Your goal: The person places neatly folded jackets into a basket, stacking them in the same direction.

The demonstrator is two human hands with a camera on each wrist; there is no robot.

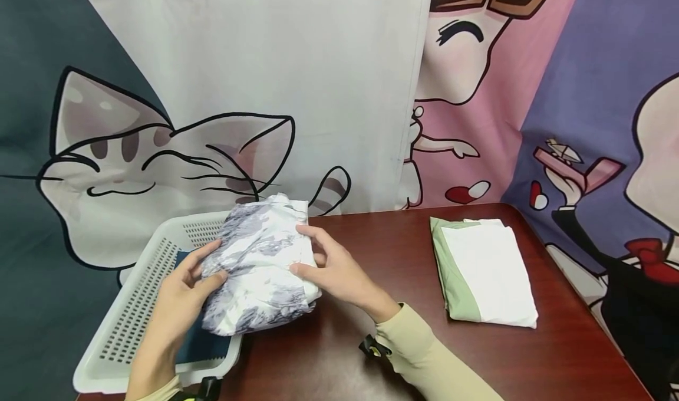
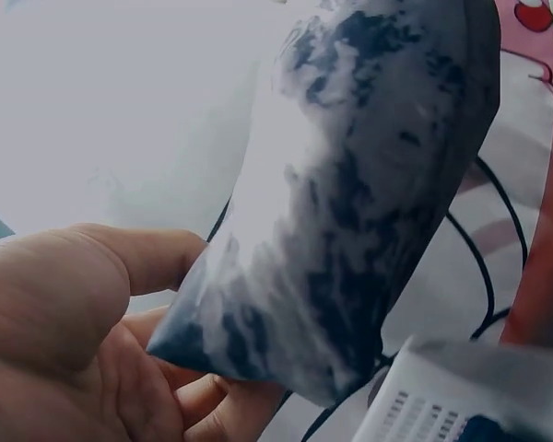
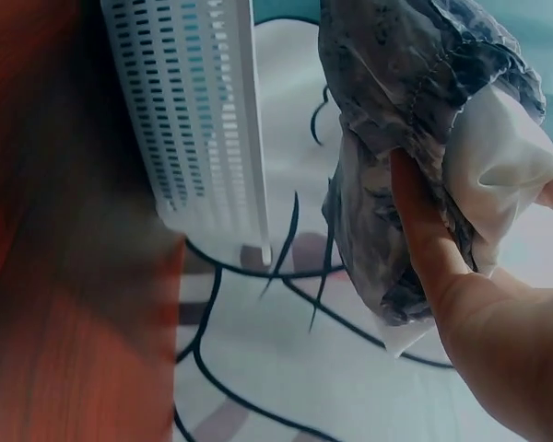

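Note:
A folded garment in white cloth with a grey-blue marbled print [image 1: 265, 265] is held up between both hands, over the right side of a white basket. My left hand [image 1: 177, 298] pinches its left edge, thumb in front and fingers behind, as the left wrist view also shows on the garment's corner [image 2: 267, 341]. On the opposite edge, my right hand [image 1: 342, 268] grips with thumb and fingers. The right wrist view shows a gathered seam and a plain white part [image 3: 498, 166] beside the fingers. Inside the basket [image 1: 124, 330] lies dark blue cloth [image 1: 204, 345], partly hidden behind the garment and left hand.
On the right of the dark red table [image 1: 371, 236] lies a folded pile of white cloth [image 1: 493, 271] with a green part [image 1: 456, 283] along its left side. A printed cartoon curtain [image 1: 345, 82] hangs right behind the table's back edge.

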